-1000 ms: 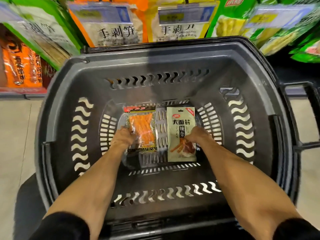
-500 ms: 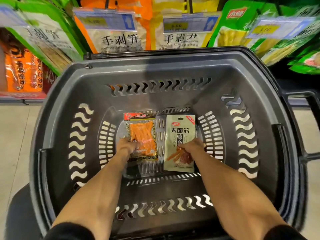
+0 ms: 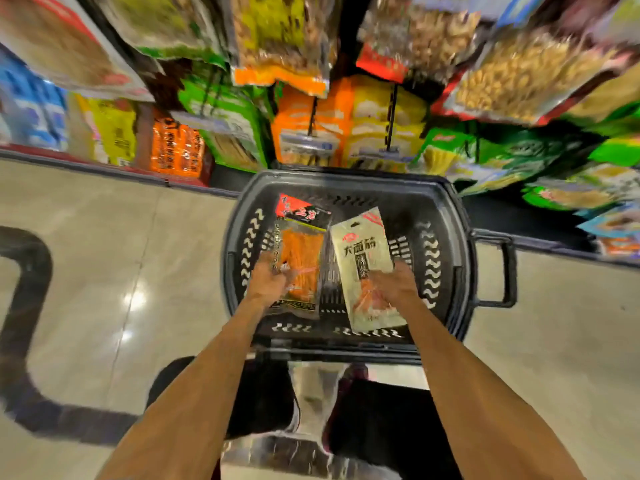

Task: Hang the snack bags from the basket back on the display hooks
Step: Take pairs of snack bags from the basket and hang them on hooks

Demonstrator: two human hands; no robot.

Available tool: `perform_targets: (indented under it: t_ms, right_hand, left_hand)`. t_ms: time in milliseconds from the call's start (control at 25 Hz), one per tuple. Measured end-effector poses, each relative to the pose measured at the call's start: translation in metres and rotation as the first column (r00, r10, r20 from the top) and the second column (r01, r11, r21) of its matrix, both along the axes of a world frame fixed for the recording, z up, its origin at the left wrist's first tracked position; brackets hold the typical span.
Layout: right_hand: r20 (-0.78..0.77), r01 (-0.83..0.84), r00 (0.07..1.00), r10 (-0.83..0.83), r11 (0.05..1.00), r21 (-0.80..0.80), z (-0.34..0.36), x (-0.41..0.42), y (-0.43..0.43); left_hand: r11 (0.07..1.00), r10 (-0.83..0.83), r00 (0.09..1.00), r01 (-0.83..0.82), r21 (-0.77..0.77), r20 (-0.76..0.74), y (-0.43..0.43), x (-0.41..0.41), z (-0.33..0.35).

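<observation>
Two snack bags are held above the dark plastic shopping basket (image 3: 346, 188), one in each hand. The left hand (image 3: 268, 278) is clamped on the lower edge of the clear bag of orange strips (image 3: 300, 258), and the right hand (image 3: 394, 282) is clamped on the lower part of the pale silver-green bag (image 3: 363, 258). The hands are apart, and the two bags stand close beside each other; whether their edges touch cannot be told, because the picture is blurred. For this step it is judged best that each bag is kept upright, with its top header free, since the hole for a hook should be there; the holes themselves cannot be seen. The grip may need to be moved higher before a bag is threaded. Above the basket's far rim, the display hooks (image 3: 391, 112) are crowded with hanging packets (image 3: 311, 129), so little open room is left there. Open floor (image 3: 104, 254) is seen on the left, and the basket handle (image 3: 498, 268) stands out on the right.
</observation>
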State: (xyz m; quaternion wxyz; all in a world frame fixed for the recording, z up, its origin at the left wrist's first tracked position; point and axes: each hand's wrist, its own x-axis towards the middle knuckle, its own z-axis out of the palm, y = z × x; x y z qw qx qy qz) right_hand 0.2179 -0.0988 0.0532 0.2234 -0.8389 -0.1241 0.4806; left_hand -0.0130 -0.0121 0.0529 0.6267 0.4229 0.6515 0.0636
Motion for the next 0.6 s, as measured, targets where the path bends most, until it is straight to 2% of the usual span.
perform_targets:
  t_ms: [40,320,480,600]
  right_hand:
    - [-0.023,-0.009,1.000,0.010,0.999,0.040,0.039,-0.003,0.000]
    - [-0.061,-0.149,0.982,0.176,0.937,0.317,0.284,-0.046,-0.002]
    - [0.000,-0.279,0.945,0.328,0.802,0.529,0.404,-0.097,0.005]
    - [0.043,-0.392,0.879,0.475,0.667,0.634,0.477,-0.148,0.021]
  left_hand:
    - [0.999,0.038,0.997,-0.038,0.004,0.060,-0.003,-0.004,0.039]
    - [0.920,0.349,0.921,-0.371,0.123,0.172,-0.046,-0.070,0.290]
    - [0.781,0.532,0.803,-0.588,0.210,0.268,-0.082,-0.128,0.409]
    - [0.665,0.601,0.719,-0.692,0.281,0.349,-0.104,-0.174,0.477]
